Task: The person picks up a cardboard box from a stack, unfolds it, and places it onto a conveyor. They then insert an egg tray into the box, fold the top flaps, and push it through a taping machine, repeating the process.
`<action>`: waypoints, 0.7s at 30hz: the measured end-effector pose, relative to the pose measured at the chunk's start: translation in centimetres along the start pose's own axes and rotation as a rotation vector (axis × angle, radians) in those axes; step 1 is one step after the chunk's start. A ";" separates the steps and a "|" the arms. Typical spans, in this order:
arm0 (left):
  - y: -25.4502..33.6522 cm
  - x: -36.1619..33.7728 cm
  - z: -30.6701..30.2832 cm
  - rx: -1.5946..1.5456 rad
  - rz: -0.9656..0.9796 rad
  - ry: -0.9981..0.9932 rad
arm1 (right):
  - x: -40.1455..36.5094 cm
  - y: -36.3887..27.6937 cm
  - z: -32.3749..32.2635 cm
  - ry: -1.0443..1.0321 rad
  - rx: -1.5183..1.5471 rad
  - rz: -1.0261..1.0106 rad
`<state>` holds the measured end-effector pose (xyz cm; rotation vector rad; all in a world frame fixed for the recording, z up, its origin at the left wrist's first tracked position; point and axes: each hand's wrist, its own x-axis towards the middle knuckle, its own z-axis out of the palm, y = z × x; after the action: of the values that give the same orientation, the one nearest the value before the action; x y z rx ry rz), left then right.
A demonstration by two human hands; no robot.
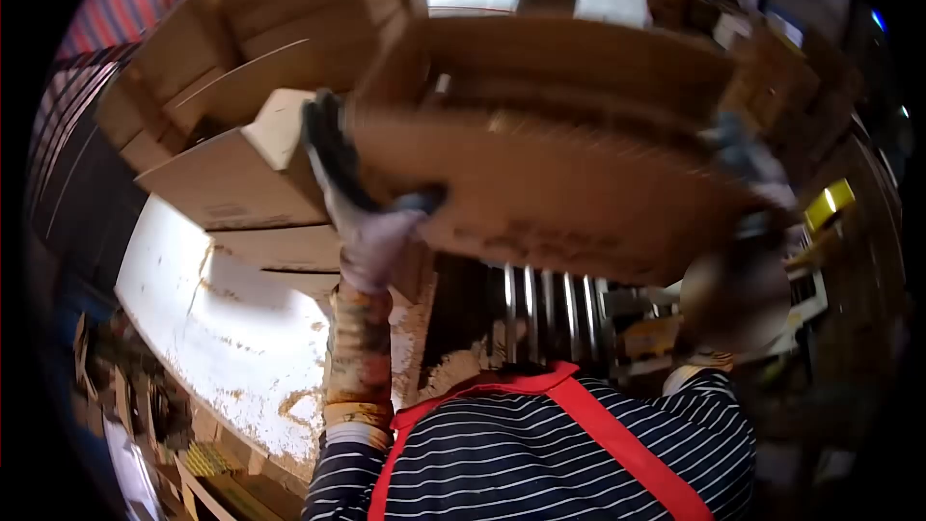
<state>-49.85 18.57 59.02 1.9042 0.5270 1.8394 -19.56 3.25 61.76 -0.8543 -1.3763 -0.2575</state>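
Note:
A brown cardboard box [569, 188], its upper side open, is held up in front of my chest and tilted, with blurred dark printing on its near wall. My left hand [362, 188], in a grey and dark glove, grips the box's left end, thumb on the near wall and fingers along the side. At the opposite end, my right hand [757, 169], also gloved and smeared by motion, clasps the right edge. A round brownish blur near my right forearm cannot be made out. The inside of the box is mostly in shadow.
More cardboard boxes [227, 183] with raised flaps stand at left beside a white, debris-strewn tabletop [231, 328]. Metal rollers [550, 304] lie below the held box. A yellow tape roll [830, 205] is at right. Stacked cartons [772, 77] are behind.

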 end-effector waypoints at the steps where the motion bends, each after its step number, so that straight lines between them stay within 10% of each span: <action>1: -2.5 -1.7 0.9 -0.324 -0.394 -0.098 | -1.1 -0.5 0.5 -0.044 0.343 0.213; 3: -13.8 -8.1 0.3 -0.238 -0.685 -0.421 | -8.2 5.6 -1.6 -0.303 0.296 0.526; 6: -19.8 -19.6 0.8 -0.493 -0.816 -0.350 | -17.8 12.6 -0.8 -0.355 0.003 0.218; 10: -17.3 -29.6 -0.5 0.126 -0.948 -0.428 | -28.5 15.4 -3.7 -0.926 -0.385 -0.016; 13: -16.1 -31.4 -1.5 0.281 -0.878 -0.568 | -33.2 13.6 -6.8 -1.072 -0.491 0.186; 15: -13.7 -28.0 0.0 0.651 -0.075 -0.503 | -35.2 12.3 -7.8 -1.007 -0.474 0.444; 21: -13.1 -22.2 4.9 0.636 -0.087 -1.429 | -32.6 11.4 -5.5 -0.921 -0.373 0.521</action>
<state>-45.58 16.93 33.19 2.8586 0.6215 -0.1033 -15.48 -2.76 27.52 -1.7372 -1.8943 0.3486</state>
